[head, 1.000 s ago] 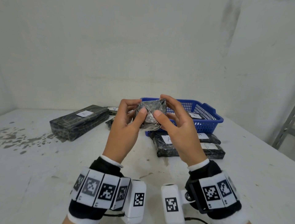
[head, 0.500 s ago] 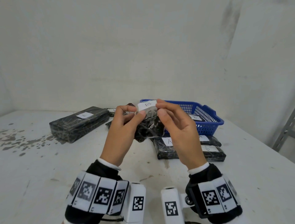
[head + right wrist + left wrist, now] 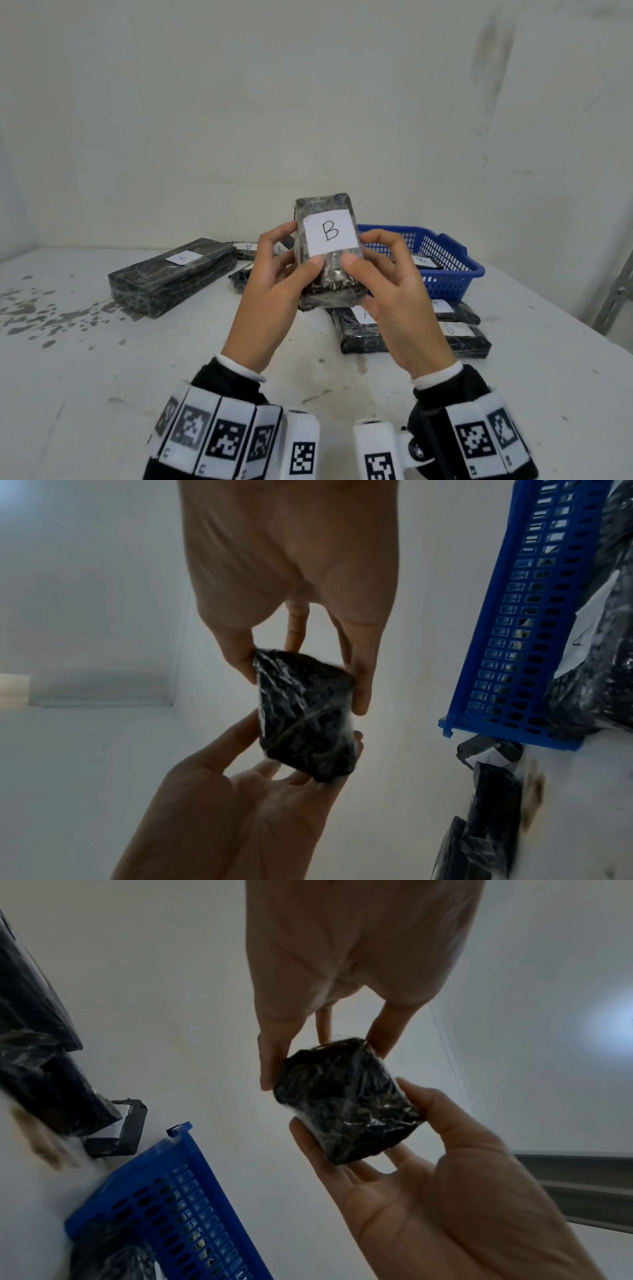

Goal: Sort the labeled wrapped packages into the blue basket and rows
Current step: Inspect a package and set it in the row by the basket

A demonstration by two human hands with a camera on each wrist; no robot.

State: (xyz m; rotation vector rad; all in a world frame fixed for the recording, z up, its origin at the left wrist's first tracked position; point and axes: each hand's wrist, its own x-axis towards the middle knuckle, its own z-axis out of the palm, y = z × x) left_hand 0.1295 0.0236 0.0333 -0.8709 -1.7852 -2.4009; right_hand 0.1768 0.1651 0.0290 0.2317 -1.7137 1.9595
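Your left hand and right hand together pinch a black wrapped package upright above the table, thumbs pressed on its front, its white label reading B facing you. Behind it, toward the table's far right, the blue basket holds at least one labelled package; your hands hide the rest of its inside. More packages lie in front of the basket, partly covered.
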